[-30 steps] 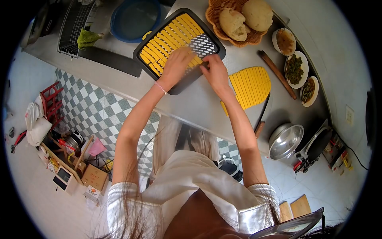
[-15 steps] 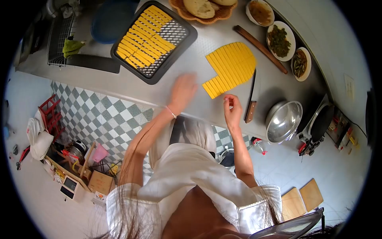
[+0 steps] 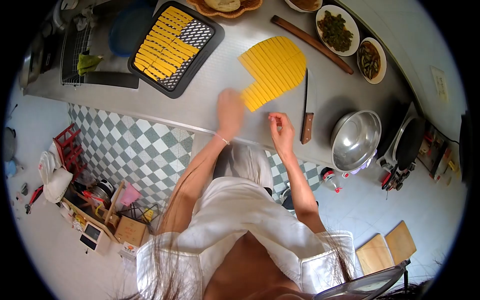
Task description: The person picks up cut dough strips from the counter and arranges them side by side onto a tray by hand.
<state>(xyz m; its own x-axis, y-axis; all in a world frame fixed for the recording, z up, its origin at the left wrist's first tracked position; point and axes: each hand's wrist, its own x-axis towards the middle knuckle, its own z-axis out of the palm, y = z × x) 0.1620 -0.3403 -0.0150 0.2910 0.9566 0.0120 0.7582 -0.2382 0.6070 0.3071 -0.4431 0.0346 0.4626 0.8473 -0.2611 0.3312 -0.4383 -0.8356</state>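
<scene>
A flat yellow dough sheet, rounded at its far right end, lies on the metal counter with parallel cuts dividing it into strips. Blurred by motion, my left hand is at the near left corner of the sheet; its fingers do not show clearly. My right hand hovers just short of the sheet's near edge, fingers loosely curled, with nothing visible in it. Beside the sheet on the right rests a knife with a wooden handle. More yellow strips lie in rows on a dark perforated tray at the left.
A wooden rolling pin lies behind the sheet. Dishes of food line the back right, and a steel bowl stands at the right edge. A bread basket is at the back; a sink is to the left.
The whole view has shifted, so the counter items appear farther up and left. My left hand has come closer to the dough's near left corner. My right hand remains near the sheet.
</scene>
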